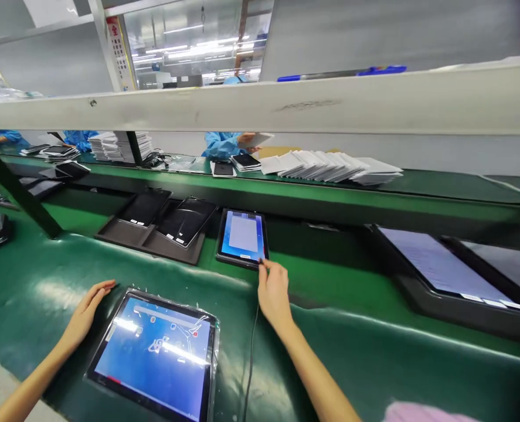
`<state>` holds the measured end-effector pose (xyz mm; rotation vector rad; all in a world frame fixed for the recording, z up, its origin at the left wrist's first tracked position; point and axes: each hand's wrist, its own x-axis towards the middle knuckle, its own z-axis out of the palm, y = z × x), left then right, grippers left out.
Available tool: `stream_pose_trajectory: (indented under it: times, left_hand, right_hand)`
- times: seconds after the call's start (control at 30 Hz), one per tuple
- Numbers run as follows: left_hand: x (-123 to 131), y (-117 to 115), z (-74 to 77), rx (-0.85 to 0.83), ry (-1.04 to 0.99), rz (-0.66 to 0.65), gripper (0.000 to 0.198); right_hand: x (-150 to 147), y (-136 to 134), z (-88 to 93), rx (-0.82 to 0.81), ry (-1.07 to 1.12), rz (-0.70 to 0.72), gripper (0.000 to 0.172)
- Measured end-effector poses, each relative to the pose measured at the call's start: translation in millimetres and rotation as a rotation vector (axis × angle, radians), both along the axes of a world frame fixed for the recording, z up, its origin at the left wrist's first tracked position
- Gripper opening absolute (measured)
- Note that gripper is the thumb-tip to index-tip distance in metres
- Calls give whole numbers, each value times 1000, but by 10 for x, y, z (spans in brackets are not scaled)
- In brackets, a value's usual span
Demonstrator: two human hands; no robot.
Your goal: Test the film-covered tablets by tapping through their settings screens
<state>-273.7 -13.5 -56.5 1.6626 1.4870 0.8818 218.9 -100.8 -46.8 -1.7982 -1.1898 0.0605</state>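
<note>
Bare forearms, sleeveless; left hand, right hand ungloved

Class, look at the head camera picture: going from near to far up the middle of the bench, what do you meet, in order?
Lit tablet in plastic wrap → right hand touching the smaller lit tablet → fanned white sheets → a co-worker's blue sleeve.

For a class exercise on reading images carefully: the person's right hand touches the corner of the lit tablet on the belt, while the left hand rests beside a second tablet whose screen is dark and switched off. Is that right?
Not quite. In the head view the right hand does touch the corner of the lit tablet on the belt, and the left hand rests beside the second tablet, but that screen is lit blue, not dark.
</note>
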Motion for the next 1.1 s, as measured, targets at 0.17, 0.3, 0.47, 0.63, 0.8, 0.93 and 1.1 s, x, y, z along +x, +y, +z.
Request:
stream_pose_trajectory:
  times: [0.17,0.3,0.47,0.63,0.8,0.93,1.1]
  left_hand:
    - [-9,-175,-126,3,-137,39,36]
    - [16,-209,-84,-37,-191,34,41]
    - [31,-431,7,-134,-265,13,43]
    - [63,-670,76,-185,-266,-44,47]
    - [109,-727,105,-162,-261,-4,44]
    - [111,-760,82,-100,-296,136,32]
    - [67,-738,10,-46,-245,164,33]
  right_hand:
    - [338,871,277,-65,-105,34,33]
    - [89,654,427,-82,-100,93,59]
    - [-526,-502,303,-235,165,441,43]
    - [-897,-1255,-60,-298,411,301,47]
    - [-946,-1290,-151,-216,383,265,42]
    - [-968,-1246,-118,-224,337,337,33]
    - [-981,-1192,-58,-292,304,398,30]
